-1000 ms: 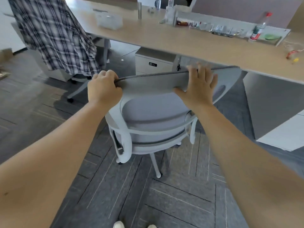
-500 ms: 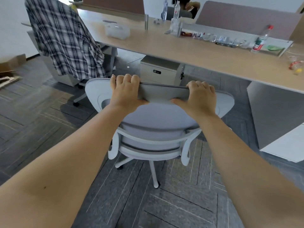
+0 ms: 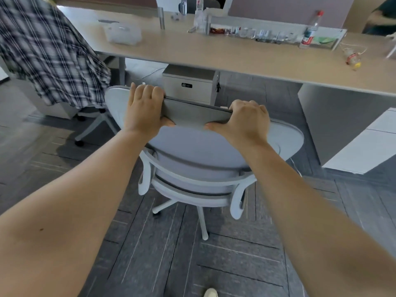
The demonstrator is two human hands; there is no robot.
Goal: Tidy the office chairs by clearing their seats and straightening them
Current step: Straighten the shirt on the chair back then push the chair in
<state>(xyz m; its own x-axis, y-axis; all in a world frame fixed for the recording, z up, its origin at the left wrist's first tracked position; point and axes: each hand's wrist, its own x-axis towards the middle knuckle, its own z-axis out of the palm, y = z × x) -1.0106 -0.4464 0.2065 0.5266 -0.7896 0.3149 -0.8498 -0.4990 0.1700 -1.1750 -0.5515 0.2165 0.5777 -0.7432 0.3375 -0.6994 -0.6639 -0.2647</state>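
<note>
A light grey office chair [image 3: 199,151] with a white frame stands in front of me, its back turned to me and facing the long desk [image 3: 225,54]. My left hand [image 3: 144,112] grips the top edge of the backrest near its left side. My right hand [image 3: 246,121] grips the same edge further right. Both hands have fingers curled over the top and thumbs on the near face. The seat is hidden behind the backrest. A second chair [image 3: 92,118] stands at the left with a plaid shirt [image 3: 49,52] draped over its back.
A white drawer cabinet [image 3: 188,84] sits under the desk just beyond the chair. The desk carries a clear box [image 3: 123,35], a shelf of small glasses [image 3: 265,35] and a water bottle [image 3: 309,33]. A desk side panel [image 3: 334,123] stands at the right. A person's arm [image 3: 379,16] shows at top right.
The chair has turned and shifted so its back faces me squarely. My left hand moved in from the backrest's left corner; both hands now curl over the top edge.
</note>
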